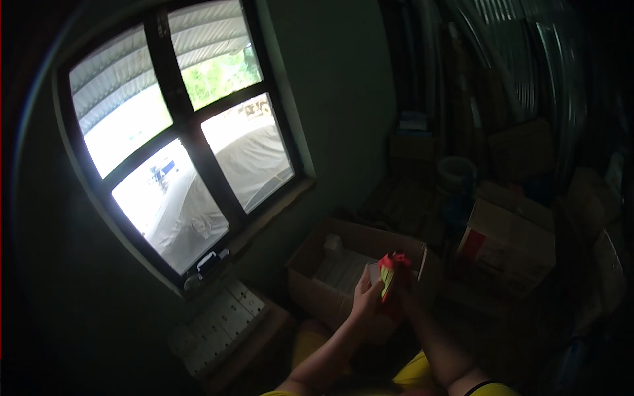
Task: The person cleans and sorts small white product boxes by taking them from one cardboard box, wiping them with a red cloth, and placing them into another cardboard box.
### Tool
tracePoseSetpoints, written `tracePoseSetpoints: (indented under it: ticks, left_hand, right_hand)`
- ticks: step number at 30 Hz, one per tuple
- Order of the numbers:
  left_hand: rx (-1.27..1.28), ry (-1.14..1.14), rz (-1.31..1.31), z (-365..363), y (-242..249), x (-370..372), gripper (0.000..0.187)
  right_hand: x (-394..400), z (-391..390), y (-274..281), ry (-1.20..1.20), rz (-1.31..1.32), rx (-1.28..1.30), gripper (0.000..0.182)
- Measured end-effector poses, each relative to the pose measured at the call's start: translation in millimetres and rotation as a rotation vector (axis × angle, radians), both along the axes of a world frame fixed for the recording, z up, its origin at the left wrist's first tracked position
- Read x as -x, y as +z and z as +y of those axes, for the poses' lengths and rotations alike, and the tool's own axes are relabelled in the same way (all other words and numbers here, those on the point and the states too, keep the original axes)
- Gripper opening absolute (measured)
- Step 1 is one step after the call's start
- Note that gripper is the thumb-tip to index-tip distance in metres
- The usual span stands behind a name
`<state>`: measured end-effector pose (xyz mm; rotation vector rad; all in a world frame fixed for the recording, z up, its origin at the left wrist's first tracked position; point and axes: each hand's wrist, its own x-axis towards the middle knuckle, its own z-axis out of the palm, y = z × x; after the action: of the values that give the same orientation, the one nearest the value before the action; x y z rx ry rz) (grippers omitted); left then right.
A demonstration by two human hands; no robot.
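A crumpled red and yellow-green thing (388, 265), cloth or a soft packet, is held up in front of me; its kind is not clear. My left hand (365, 297) grips it from the left, fingers bent around its side. Against its right side is my right hand (408, 298), closed on it but mostly lost in shadow. A small pale piece (374, 271) shows by the left fingertips, too dim to name. Both hands are over the near right part of an open cardboard box (310, 290), in which white box-like pieces (337, 269) lie.
Left of the box lie white panels with dark holes (221, 323). A barred window (191, 132) with a latch is in the left wall. To the right are a closed carton (512, 247), a bucket (457, 170) and long sheets (528, 72) leaning at the back.
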<state>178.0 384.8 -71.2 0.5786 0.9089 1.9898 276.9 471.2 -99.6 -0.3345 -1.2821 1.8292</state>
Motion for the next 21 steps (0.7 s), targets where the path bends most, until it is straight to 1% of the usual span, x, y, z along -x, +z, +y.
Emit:
tracePoseSetpoints:
  ticks: [2, 3, 4, 5, 6, 7, 8, 9, 10, 11, 13, 14, 15, 16, 17, 19, 20, 21]
  left_hand:
    - [0.005, -0.118, 0.249, -9.2, 1.8, -7.7, 0.063]
    - [0.011, -0.180, 0.373, -14.0, 5.9, -12.3, 0.067]
    - [0.088, -0.132, 0.580, -21.0, 26.8, -22.8, 0.071]
    - [0.112, -0.044, 0.532, -22.8, 20.2, -24.9, 0.070]
    - [0.131, 0.038, 0.494, -16.6, 9.3, -24.1, 0.069]
    - [0.151, 0.119, 0.457, -12.8, 1.5, -22.6, 0.068]
    - [0.036, 0.265, 0.392, -9.8, 8.2, -18.2, 0.063]
    - [-0.006, 0.312, 0.185, -7.1, 14.9, -14.2, 0.051]
    - [0.012, 0.183, 0.200, -12.5, 18.1, 1.4, 0.044]
    - [0.028, 0.054, 0.217, -17.4, 19.7, 15.7, 0.039]
    - [0.073, -0.001, 0.301, -21.9, 26.9, 11.6, 0.037]
    - [0.107, -0.046, 0.332, -27.8, 35.0, 3.7, 0.039]
    - [0.141, -0.092, 0.364, -33.0, 40.6, -0.8, 0.040]
    - [0.227, -0.149, 0.531, -36.8, 37.8, 5.2, 0.044]
    - [0.259, -0.164, 0.610, -40.8, 36.3, 8.1, 0.044]
    - [0.322, -0.196, 0.767, -51.7, 58.0, 6.5, 0.045]
    - [0.406, -0.253, 0.909, -51.3, 46.6, 20.2, 0.045]
    - [0.484, -0.251, 0.972, -54.4, 45.4, 26.3, 0.044]
  right_hand:
    - [-13.1, 6.7, 27.3, -0.009, 0.026, 0.206, 0.054]
    - [-17.7, 13.8, 21.3, 0.080, 0.157, 0.312, 0.054]
    - [-22.3, 20.9, 15.5, 0.167, 0.280, 0.426, 0.053]
    - [-21.4, 22.0, 4.4, 0.350, 0.522, 0.547, 0.051]
    - [-16.8, 21.9, -7.4, 0.148, 0.275, 0.284, 0.050]
    - [-9.3, 11.3, -5.1, 0.080, 0.142, 0.245, 0.051]
    - [-1.8, 0.5, -2.0, 0.020, 0.005, 0.210, 0.053]
    - [4.9, -6.2, -5.8, 0.044, -0.008, 0.168, 0.056]
    - [11.6, -12.7, -9.9, 0.066, -0.020, 0.127, 0.060]
    - [12.9, -18.9, -8.7, 0.064, 0.058, -0.013, 0.061]
    - [12.3, -14.4, -10.0, -0.097, -0.020, -0.152, 0.063]
    - [7.3, -10.8, -9.6, -0.032, -0.053, -0.103, 0.063]
    - [-1.8, -8.3, 2.0, 0.032, -0.084, -0.054, 0.063]
    - [-11.9, -5.3, 19.3, 0.097, -0.111, -0.007, 0.063]
    - [-21.2, -2.1, 36.9, 0.163, -0.138, 0.039, 0.063]
    - [-29.9, 1.9, 57.4, 0.296, -0.191, 0.128, 0.063]
    - [-27.9, 1.6, 58.3, 0.432, -0.154, 0.085, 0.062]
    - [-21.0, 7.0, 35.3, 0.491, -0.154, -0.087, 0.059]
